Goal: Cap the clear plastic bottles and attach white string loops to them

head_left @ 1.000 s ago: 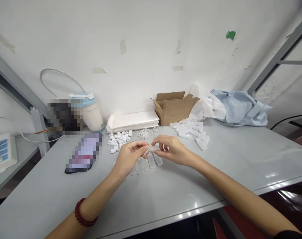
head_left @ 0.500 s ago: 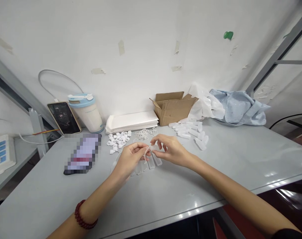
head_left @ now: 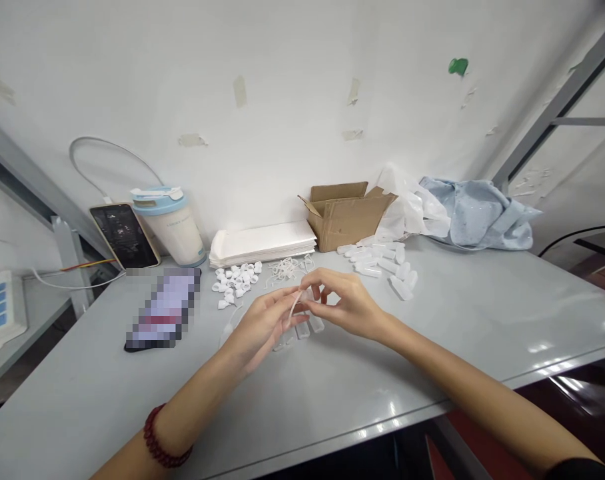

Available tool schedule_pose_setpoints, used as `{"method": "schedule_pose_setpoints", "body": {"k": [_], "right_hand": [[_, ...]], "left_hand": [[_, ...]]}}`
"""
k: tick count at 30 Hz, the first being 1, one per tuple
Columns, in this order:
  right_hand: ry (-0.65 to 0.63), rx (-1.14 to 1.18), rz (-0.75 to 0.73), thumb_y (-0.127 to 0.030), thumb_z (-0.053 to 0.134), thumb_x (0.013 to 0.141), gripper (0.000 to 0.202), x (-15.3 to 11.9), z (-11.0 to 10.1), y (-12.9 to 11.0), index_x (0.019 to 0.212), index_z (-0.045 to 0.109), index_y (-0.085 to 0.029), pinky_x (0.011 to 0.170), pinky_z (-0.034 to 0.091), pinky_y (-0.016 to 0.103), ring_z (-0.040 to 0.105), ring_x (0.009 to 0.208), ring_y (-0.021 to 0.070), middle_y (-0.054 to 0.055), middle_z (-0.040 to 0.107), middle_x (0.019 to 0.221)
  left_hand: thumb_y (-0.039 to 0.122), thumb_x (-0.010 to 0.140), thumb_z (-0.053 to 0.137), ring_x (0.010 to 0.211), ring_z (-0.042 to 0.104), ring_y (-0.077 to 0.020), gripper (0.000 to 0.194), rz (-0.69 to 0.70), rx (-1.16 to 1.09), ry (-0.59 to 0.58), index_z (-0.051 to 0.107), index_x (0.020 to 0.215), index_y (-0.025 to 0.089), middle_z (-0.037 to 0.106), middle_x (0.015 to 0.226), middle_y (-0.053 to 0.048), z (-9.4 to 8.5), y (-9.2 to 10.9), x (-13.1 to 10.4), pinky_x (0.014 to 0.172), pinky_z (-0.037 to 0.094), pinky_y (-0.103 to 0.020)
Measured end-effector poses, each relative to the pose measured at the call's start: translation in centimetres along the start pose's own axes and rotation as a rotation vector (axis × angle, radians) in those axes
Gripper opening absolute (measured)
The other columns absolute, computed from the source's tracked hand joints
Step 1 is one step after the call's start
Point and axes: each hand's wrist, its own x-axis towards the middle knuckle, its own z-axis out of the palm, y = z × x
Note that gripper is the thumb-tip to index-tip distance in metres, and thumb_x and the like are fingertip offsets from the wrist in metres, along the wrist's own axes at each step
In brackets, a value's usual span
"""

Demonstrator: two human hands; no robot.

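Observation:
My left hand and my right hand meet over the middle of the table. Between my left fingertips is pinched a thin white cord, which curves downward. The fingertips of my right hand close on a small translucent white piece beside the cord; fingers partly cover it. Below my hands, several clear plastic pieces lie in a row, some of them hidden by my left hand. Just beyond are small white caps in a heap and a tangle of white cords.
More translucent pieces are scattered to the right, before an open cardboard box. A white stack, a tumbler and a propped phone stand along the wall. Blue cloth lies back right; a pixelated flat object lies left.
My left hand has turned slightly, its fingers now straighter and closer to the right hand. The cord has shifted a little with it. The view has moved slightly.

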Motion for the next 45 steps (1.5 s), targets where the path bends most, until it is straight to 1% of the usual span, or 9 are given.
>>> {"method": "schedule_pose_setpoints", "body": {"k": [3, 6, 11, 18, 24, 34, 37, 42, 45], "right_hand": [[0.052, 0.081, 0.037, -0.018, 0.056, 0.083, 0.010, 0.0, 0.0, -0.5, 0.093, 0.059, -0.019, 0.056, 0.048, 0.022, 0.053, 0.064, 0.0085, 0.003, 0.062, 0.086], [0.066, 0.098, 0.035, -0.019, 0.057, 0.083, 0.011, 0.1, 0.0, -0.8, 0.095, 0.059, -0.018, 0.055, 0.049, 0.022, 0.053, 0.066, 0.0090, 0.003, 0.062, 0.086], [0.063, -0.008, -0.092, -0.020, 0.053, 0.087, 0.015, 0.0, 0.3, -0.3, 0.100, 0.060, -0.018, 0.057, 0.050, 0.024, 0.055, 0.072, 0.0117, 0.006, 0.062, 0.090], [0.141, -0.167, -0.206, -0.022, 0.055, 0.087, 0.016, -0.2, 0.7, 0.5, 0.102, 0.059, -0.016, 0.067, 0.052, 0.029, 0.058, 0.082, 0.0155, 0.010, 0.062, 0.095], [0.138, -0.097, -0.121, -0.023, 0.053, 0.088, 0.013, -0.2, 0.6, 0.3, 0.097, 0.062, -0.017, 0.063, 0.050, 0.027, 0.058, 0.081, 0.0149, 0.007, 0.064, 0.089], [0.155, -0.025, -0.002, -0.023, 0.055, 0.086, 0.011, 0.1, 0.5, -0.4, 0.091, 0.063, -0.017, 0.057, 0.048, 0.024, 0.058, 0.078, 0.0137, 0.006, 0.063, 0.086], [0.148, -0.061, -0.022, -0.023, 0.053, 0.087, 0.013, -0.1, 0.6, -0.1, 0.094, 0.063, -0.018, 0.058, 0.049, 0.024, 0.058, 0.079, 0.0140, 0.007, 0.063, 0.090], [0.192, -0.171, -0.110, -0.025, 0.055, 0.086, 0.016, -0.4, 1.0, 0.7, 0.099, 0.061, -0.017, 0.065, 0.050, 0.029, 0.058, 0.083, 0.0161, 0.009, 0.063, 0.093], [0.166, -0.118, -0.044, -0.028, 0.057, 0.085, 0.018, -0.4, 1.2, 0.7, 0.098, 0.062, -0.015, 0.062, 0.049, 0.027, 0.057, 0.079, 0.0152, 0.008, 0.063, 0.087]], "left_hand": [[0.029, 0.088, 0.055, 0.109, 0.056, -0.0221, 0.022, 0.029, -0.085, -0.049, 0.069, 0.097, 0.016, 0.066, 0.108, -0.008, 0.1, 0.2, -0.1, 0.099, 0.041, -0.038], [0.028, 0.088, 0.054, 0.108, 0.056, -0.0225, 0.021, 0.042, -0.098, -0.051, 0.070, 0.090, 0.014, 0.067, 0.103, -0.008, 0.1, 0.2, -0.2, 0.099, 0.041, -0.038], [0.028, 0.089, 0.054, 0.105, 0.056, -0.0208, 0.021, 0.053, -0.129, -0.004, 0.069, 0.088, 0.013, 0.066, 0.100, -0.008, 0.0, 0.0, -0.2, 0.098, 0.042, -0.037], [0.030, 0.087, 0.058, 0.094, 0.058, -0.0153, 0.018, 0.043, -0.192, 0.037, 0.070, 0.086, 0.016, 0.066, 0.092, -0.004, -0.2, -0.5, 0.0, 0.099, 0.042, -0.036], [0.035, 0.088, 0.056, 0.104, 0.057, -0.0190, 0.025, 0.036, -0.116, 0.010, 0.070, 0.093, 0.014, 0.067, 0.101, -0.007, -0.2, -0.6, -0.1, 0.102, 0.039, -0.036], [0.034, 0.088, 0.056, 0.102, 0.059, -0.0187, 0.025, 0.064, -0.090, 0.032, 0.071, 0.091, 0.015, 0.068, 0.099, -0.007, -0.2, -0.7, 0.0, 0.103, 0.038, -0.035], [0.035, 0.087, 0.058, 0.102, 0.058, -0.0178, 0.023, 0.057, -0.065, 0.060, 0.071, 0.091, 0.016, 0.068, 0.100, -0.006, -0.1, -0.5, -0.1, 0.101, 0.039, -0.034], [0.041, 0.082, 0.062, 0.093, 0.061, -0.0171, 0.027, 0.042, 0.021, 0.173, 0.071, 0.088, 0.016, 0.069, 0.091, -0.005, 0.1, -0.5, -0.2, 0.092, 0.046, -0.032], [0.044, 0.077, 0.065, 0.082, 0.063, -0.0180, 0.031, 0.068, 0.106, 0.242, 0.071, 0.080, 0.014, 0.069, 0.083, -0.006, 0.4, -0.5, -0.1, 0.083, 0.050, -0.033]]}}
